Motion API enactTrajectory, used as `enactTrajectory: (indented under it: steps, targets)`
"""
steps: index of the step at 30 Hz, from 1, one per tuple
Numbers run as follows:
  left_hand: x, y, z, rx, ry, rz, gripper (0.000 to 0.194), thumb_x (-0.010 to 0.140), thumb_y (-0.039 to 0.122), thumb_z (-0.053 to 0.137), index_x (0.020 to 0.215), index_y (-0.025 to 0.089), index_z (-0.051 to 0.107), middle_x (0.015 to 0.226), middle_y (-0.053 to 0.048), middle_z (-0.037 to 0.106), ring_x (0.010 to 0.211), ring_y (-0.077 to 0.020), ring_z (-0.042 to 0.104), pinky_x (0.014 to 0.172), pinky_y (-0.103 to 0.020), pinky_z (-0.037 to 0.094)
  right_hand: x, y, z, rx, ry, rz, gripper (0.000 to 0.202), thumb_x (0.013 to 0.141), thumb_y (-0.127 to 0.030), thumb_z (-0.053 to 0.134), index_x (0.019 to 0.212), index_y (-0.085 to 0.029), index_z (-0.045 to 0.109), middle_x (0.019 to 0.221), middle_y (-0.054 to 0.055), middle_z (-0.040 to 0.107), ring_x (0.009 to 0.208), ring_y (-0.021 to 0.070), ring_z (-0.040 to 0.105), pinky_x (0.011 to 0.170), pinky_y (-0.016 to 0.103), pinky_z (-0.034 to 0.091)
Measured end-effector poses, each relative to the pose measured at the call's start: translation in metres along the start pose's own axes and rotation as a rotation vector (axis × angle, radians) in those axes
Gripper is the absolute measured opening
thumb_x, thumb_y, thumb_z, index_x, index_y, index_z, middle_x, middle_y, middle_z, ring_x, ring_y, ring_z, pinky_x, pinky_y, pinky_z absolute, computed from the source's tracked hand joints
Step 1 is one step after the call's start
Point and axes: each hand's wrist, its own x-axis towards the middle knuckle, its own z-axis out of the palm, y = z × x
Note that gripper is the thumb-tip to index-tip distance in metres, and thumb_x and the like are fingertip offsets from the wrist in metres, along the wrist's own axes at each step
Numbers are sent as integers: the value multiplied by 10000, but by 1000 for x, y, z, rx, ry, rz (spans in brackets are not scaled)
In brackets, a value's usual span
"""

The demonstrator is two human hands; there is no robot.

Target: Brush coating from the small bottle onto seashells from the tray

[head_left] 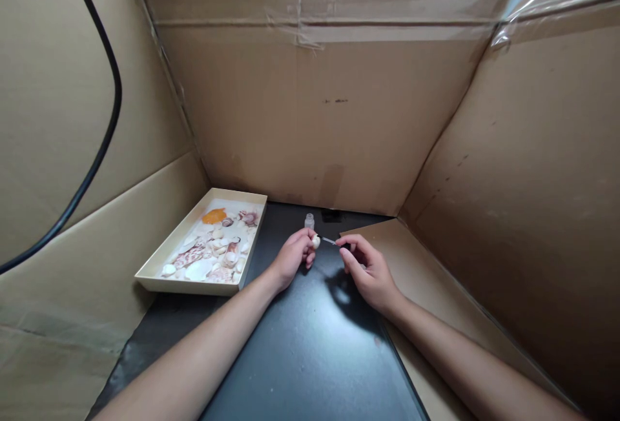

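My left hand (pixel 294 254) pinches a small cream-white seashell (pixel 316 241) between thumb and fingers. My right hand (pixel 368 270) grips a thin stick-like applicator (pixel 329 241) with a pale shaft. Its dark far end points left and is at the shell; whether it touches is too small to tell, as is whether it is a brush or a dropper. Just behind my left hand, a small clear bottle (pixel 309 221) stands upright on the dark table (pixel 310 343), with no cap seen on its neck.
To the left, a shallow cream tray (pixel 194 287) holds several seashells and an orange piece (pixel 214 215). Cardboard walls (pixel 300 117) enclose the table at the back and both sides. A cardboard flap (pixel 426 298) lies under my right arm. A black cable (pixel 113 98) hangs at upper left.
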Motion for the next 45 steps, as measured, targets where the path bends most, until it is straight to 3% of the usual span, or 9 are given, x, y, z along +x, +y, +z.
enactTrajectory:
  steps: [3,8,13,18,23,28,33,45]
  targets:
    - [-1,1,1,1,0,0,87,676,207,477,751,182,440,575,61,407,435,-61,384,422,-190,298,1,-1,0,-21,-42,-24,194,923,-335,510,1008,-202,622,674,-24,482,588,123,490,562,236,383]
    - [0,1,0,8,-8,6,71,677,197,477,735,181,439,564,59,400,439,-62,388,431,-190,300,1,-2,-2,-35,47,6,201,921,-345,511,991,-191,621,650,-29,475,564,118,464,552,236,371]
    - [1,-1,-1,-7,-8,12,78,700,222,493,745,182,444,570,57,416,439,-64,395,427,-192,299,1,-1,-1,13,-36,16,225,926,-354,503,1034,-193,618,679,-25,486,576,119,509,566,239,395]
    - [2,-2,-1,-9,-10,14,76,720,237,492,740,182,443,543,58,414,428,-68,392,419,-191,305,0,-2,-1,-15,36,32,198,914,-346,522,985,-189,619,638,-33,479,551,117,494,538,233,377]
    - [1,-1,0,-35,11,12,94,727,252,493,764,187,435,570,56,441,422,-71,411,397,-191,303,0,-3,-2,35,-50,8,213,918,-340,510,1021,-191,621,667,-27,506,556,119,538,550,234,405]
    - [1,-1,0,-68,31,15,100,730,246,500,763,190,424,580,62,441,411,-65,414,386,-186,300,2,-2,-1,-62,58,39,185,900,-343,530,933,-190,629,610,-36,466,535,120,469,526,237,366]
    - [2,-1,0,-74,26,13,96,730,247,503,757,184,436,582,57,453,404,-62,416,378,-183,293,0,-2,-2,7,-33,16,218,920,-348,504,1024,-196,620,662,-27,511,569,125,524,564,239,403]
    - [0,1,0,-118,34,14,121,728,249,512,774,189,418,604,65,453,393,-53,410,378,-175,276,1,-6,-3,-53,-13,35,207,921,-344,497,953,-196,638,676,-10,546,575,130,502,556,242,386]
